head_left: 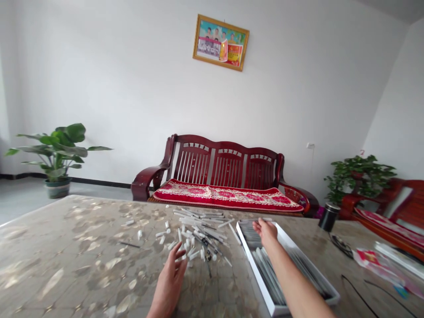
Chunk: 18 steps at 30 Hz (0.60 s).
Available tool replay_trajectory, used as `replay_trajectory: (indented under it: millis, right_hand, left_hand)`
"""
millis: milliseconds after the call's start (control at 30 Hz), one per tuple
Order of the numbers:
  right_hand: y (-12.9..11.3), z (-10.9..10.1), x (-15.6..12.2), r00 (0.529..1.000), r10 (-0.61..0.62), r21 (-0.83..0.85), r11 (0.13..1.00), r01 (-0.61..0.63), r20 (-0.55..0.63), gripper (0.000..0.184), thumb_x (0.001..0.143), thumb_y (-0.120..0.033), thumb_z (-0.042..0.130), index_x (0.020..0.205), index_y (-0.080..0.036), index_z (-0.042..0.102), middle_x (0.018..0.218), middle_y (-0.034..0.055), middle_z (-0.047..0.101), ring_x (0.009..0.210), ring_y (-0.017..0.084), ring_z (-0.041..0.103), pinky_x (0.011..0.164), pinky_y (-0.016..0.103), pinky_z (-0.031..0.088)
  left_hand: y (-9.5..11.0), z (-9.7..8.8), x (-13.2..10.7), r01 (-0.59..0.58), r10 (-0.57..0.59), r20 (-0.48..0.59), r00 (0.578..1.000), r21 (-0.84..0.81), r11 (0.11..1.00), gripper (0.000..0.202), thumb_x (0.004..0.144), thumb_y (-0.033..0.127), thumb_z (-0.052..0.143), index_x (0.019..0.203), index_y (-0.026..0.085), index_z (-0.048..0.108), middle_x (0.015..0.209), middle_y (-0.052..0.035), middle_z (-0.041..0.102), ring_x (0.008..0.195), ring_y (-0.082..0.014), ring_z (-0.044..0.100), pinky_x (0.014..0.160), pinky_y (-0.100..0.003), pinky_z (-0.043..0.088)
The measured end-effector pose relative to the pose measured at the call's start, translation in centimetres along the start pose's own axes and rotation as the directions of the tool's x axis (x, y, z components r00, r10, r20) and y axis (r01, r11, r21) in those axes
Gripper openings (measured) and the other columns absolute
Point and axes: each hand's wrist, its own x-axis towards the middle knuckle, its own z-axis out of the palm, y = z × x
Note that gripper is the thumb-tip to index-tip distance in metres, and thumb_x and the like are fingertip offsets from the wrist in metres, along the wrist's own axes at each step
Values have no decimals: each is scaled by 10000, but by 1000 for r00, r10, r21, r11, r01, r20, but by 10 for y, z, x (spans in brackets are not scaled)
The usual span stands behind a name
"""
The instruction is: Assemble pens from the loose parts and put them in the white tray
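My right hand (266, 230) is over the far end of a white box (261, 289), its fingers pinched on a slim pen-like tube (247, 220). Rows of similar grey, translucent tubes (270, 274) lie in the box, partly hidden by my forearm. My left hand (172, 269) hovers at the near left of a loose pile, fingers slightly curled and apart, with nothing visible in them. In that pile are white cap-like pieces (194, 255), dark thin parts (212, 245) and pale tubes (198, 218).
A patterned cover lies over the table (82, 265). One dark stick (129, 244) and a few white pieces (139, 234) are scattered left of the pile. To the right stand a black cylinder (329, 217), a cable (341, 245) and plastic packaging (380, 267). Beyond is a wooden bench (228, 170).
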Motion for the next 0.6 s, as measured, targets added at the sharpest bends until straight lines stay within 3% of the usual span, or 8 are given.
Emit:
replay_trajectory:
  millis: [67, 200, 367, 600]
  right_hand:
    - [2, -7, 20, 998, 28, -31, 999, -30, -65, 143, 893, -255, 648, 933, -126, 599, 772, -4, 660, 645, 110, 646, 600, 241, 554]
    - [17, -13, 44, 989, 100, -84, 990, -110, -109, 296, 938, -341, 592, 1176, -165, 583, 1130, 59, 630, 910, 172, 645, 768, 359, 567]
    - [27, -8, 59, 981, 164, -130, 976, -177, -106, 340, 933, -354, 597, 1217, -171, 566, 1197, 75, 608, 986, 200, 633, 826, 401, 554]
    - [17, -5, 58, 974, 224, -252, 941, -226, -37, 350, 933, -359, 595, 1230, -177, 561, 1222, 78, 598, 1016, 210, 624, 851, 419, 546]
  left_hand:
    - [0, -1, 0, -4, 4, 11, 1000, 8, 1000, 630, 729, 561, 574, 1243, 206, 498, 1102, -135, 715, 871, -251, 723, 774, -369, 560]
    - [-3, -3, 2, -7, 6, 8, 1000, 24, 1000, 563, 735, 527, 582, 1207, 226, 528, 1053, -107, 735, 856, -247, 725, 759, -360, 560]
    - [-7, -7, 5, 10, -10, -11, 1000, 24, 1000, 550, 748, 538, 577, 1207, 239, 526, 1069, -102, 733, 840, -246, 725, 723, -358, 564]
    - [1, -9, 5, 3, -2, -34, 999, 27, 1000, 577, 750, 553, 558, 1219, 219, 520, 1068, -107, 727, 870, -241, 720, 742, -349, 557]
